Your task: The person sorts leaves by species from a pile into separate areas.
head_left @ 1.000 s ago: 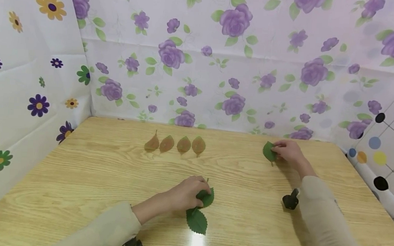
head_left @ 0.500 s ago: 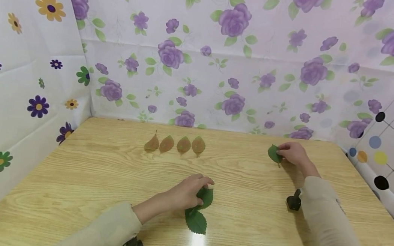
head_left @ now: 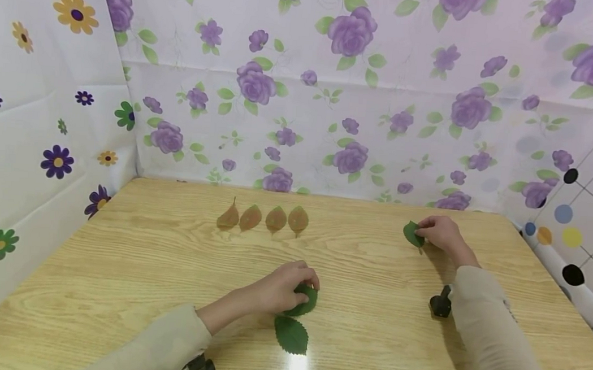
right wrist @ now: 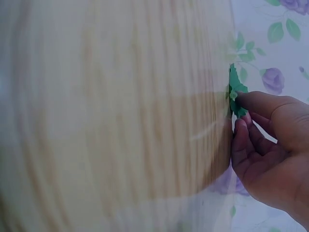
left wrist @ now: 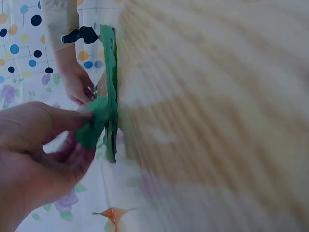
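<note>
My left hand (head_left: 282, 290) drew green leaf (head_left: 303, 300) nearer; serrated leaf (head_left: 291, 334) lies frame-bottom on glossy wood-grain table (head_left: 134, 254). Right hand (head_left: 438, 232) pinches small leaf (head_left: 412, 234) mid-right. Floral sheets behind.

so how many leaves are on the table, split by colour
brown leaves: 4, in a row at the back
green leaves: 3, one under the left hand, one lying free in front of it, one pinched by the right hand
total: 7
</note>
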The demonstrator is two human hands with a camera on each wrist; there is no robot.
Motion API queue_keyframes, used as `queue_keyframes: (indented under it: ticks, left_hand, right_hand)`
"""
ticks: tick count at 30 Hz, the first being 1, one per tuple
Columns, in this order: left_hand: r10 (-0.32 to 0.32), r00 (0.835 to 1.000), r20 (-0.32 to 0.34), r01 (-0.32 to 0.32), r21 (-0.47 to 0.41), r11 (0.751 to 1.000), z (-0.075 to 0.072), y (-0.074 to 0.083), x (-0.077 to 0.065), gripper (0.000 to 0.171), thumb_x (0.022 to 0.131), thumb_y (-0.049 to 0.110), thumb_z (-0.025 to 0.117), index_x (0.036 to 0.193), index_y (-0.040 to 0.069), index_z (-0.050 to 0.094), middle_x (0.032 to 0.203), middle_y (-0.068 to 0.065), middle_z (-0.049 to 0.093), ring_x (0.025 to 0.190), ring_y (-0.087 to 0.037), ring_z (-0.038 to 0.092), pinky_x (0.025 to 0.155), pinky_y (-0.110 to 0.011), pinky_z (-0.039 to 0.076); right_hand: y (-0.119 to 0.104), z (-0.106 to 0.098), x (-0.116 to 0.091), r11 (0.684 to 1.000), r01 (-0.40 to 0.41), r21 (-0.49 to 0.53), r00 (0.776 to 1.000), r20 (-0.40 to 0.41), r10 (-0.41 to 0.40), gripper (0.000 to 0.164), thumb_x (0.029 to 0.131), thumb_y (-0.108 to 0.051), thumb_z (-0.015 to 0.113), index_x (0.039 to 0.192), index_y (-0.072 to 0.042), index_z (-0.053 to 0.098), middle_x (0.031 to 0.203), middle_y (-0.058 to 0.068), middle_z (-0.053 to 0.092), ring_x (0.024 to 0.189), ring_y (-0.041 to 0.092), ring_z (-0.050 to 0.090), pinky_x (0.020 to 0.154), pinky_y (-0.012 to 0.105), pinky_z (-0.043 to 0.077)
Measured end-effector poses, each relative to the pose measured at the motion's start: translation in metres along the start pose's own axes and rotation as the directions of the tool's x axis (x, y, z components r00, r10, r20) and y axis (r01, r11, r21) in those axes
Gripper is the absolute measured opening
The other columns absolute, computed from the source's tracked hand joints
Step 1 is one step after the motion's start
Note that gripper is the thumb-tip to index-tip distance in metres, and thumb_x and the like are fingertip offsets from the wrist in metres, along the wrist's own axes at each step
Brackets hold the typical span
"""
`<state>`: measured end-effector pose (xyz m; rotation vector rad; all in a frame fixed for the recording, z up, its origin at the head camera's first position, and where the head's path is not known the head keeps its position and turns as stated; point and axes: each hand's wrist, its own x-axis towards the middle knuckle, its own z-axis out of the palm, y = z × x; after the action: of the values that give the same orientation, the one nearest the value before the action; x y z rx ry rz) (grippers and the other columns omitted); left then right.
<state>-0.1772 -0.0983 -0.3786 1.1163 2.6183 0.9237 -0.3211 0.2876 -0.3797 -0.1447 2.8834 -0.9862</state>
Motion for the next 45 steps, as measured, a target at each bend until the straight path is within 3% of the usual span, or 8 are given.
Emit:
queue_keyframes:
  ticks: [6,14,23,26,35,42,45]
  left_hand:
    - [-0.014,1.000,-0.012,0.011,-0.196,0.981,-0.005,-0.002,0.005,0.015,0.092,-0.002,0.062,0.104,0.005,0.063,0.101,0.001,0.061,0.093,-0.014,0.056,0.082,-0.023,0.049]
    - [-0.151,0.987,-0.061,0.111,-0.421,0.900,-0.011,-0.007,0.016,0.020,0.095,-0.003,0.057,0.113,0.000,0.062,0.102,-0.003,0.061,0.094,-0.017,0.056,0.081,-0.028,0.049]
    - [-0.269,0.958,-0.099,0.171,-0.558,0.812,-0.012,-0.007,0.039,0.021,0.094,-0.001,0.058,0.115,0.001,0.061,0.104,-0.006,0.061,0.094,-0.018,0.057,0.080,-0.029,0.050]
    - [-0.298,0.950,-0.092,0.190,-0.585,0.789,-0.011,-0.007,0.051,0.021,0.094,0.000,0.059,0.115,0.002,0.061,0.105,-0.005,0.061,0.094,-0.019,0.057,0.081,-0.030,0.050]
    - [-0.344,0.932,-0.113,0.207,-0.614,0.762,-0.001,-0.011,0.100,0.013,0.096,0.005,0.060,0.108,0.003,0.057,0.102,-0.006,0.058,0.095,-0.018,0.054,0.087,-0.038,0.048]
    - [-0.364,0.924,-0.121,0.234,-0.574,0.784,-0.001,-0.019,0.144,0.011,0.096,0.005,0.060,0.104,-0.002,0.058,0.098,-0.009,0.060,0.090,-0.018,0.058,0.082,-0.032,0.052]
    - [-0.403,0.907,-0.124,0.253,-0.606,0.754,-0.001,-0.024,0.158,0.013,0.095,0.000,0.059,0.107,-0.005,0.058,0.101,-0.013,0.061,0.092,-0.023,0.061,0.081,-0.031,0.054]
  right_hand:
    - [0.006,-0.001,-0.001,1.000,-0.010,-0.013,1.000,-0.005,0.010,0.034,0.095,-0.016,0.059,0.115,0.012,0.060,0.112,0.028,0.060,0.099,0.039,0.056,0.085,0.048,0.048]
    - [0.010,-0.002,-0.006,1.000,0.004,-0.017,1.000,-0.006,-0.004,0.035,0.095,-0.015,0.060,0.116,0.012,0.060,0.113,0.029,0.060,0.096,0.037,0.057,0.082,0.046,0.049]
    - [0.017,-0.001,-0.008,1.000,0.001,-0.017,1.000,-0.009,-0.001,0.036,0.095,-0.017,0.060,0.118,0.011,0.060,0.114,0.030,0.059,0.102,0.041,0.056,0.085,0.048,0.049]
    - [0.018,-0.001,-0.009,1.000,0.003,-0.013,1.000,-0.012,-0.003,0.035,0.095,-0.016,0.060,0.117,0.012,0.060,0.113,0.030,0.060,0.102,0.042,0.056,0.086,0.049,0.048]
    - [0.015,0.003,-0.008,1.000,0.013,0.008,1.000,-0.006,-0.013,0.035,0.094,-0.016,0.060,0.117,0.012,0.060,0.113,0.029,0.060,0.102,0.041,0.056,0.086,0.049,0.048]
    - [0.008,0.003,-0.003,0.999,0.014,0.029,1.000,-0.003,-0.013,0.034,0.096,-0.016,0.060,0.117,0.011,0.060,0.113,0.028,0.060,0.103,0.041,0.056,0.089,0.050,0.047]
    - [0.005,0.003,-0.001,0.999,0.027,0.026,1.000,-0.002,-0.027,0.035,0.095,-0.016,0.061,0.117,0.011,0.061,0.113,0.028,0.060,0.102,0.040,0.056,0.087,0.049,0.048]
